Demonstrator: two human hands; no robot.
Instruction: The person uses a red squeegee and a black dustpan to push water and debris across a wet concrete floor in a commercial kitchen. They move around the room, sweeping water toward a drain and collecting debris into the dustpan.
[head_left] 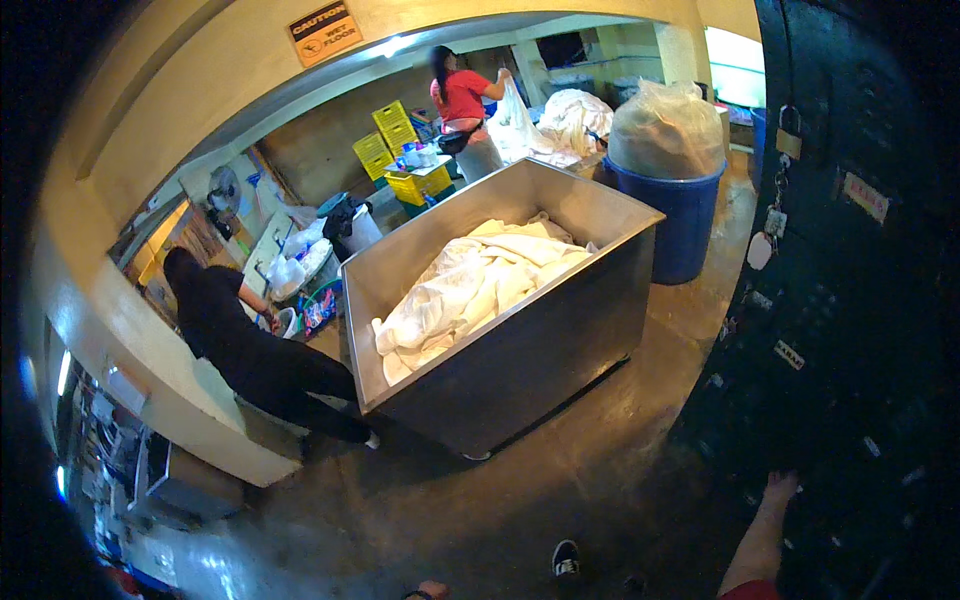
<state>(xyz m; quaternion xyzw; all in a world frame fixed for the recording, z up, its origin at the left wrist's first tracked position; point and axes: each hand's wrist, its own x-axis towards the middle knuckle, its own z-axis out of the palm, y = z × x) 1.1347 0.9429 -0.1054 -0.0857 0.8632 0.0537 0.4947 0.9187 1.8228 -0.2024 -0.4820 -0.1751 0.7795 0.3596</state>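
Note:
My right hand (782, 487) reaches up against a dark green metal door or locker (840, 380). Its fingers are small and dim, so whether it holds a part of the door I cannot make out. My left hand (432, 589) shows only in part at the lower edge, with a dark band at the wrist, low over the floor; its fingers are hidden. Ahead stands a large metal bin on a low base (520, 370), with a pile of cream and white cloth (480, 285) inside. A padlock (789, 140) and hanging tags (762, 250) are on the green door.
A blue barrel (665, 220) topped by a stuffed clear bag (668, 125) stands behind the bin. One person in black (245, 320) bends at the left; another in red (462, 100) lifts white cloth at the back. Yellow crates (395, 125) are stacked there. The floor (400, 510) looks shiny.

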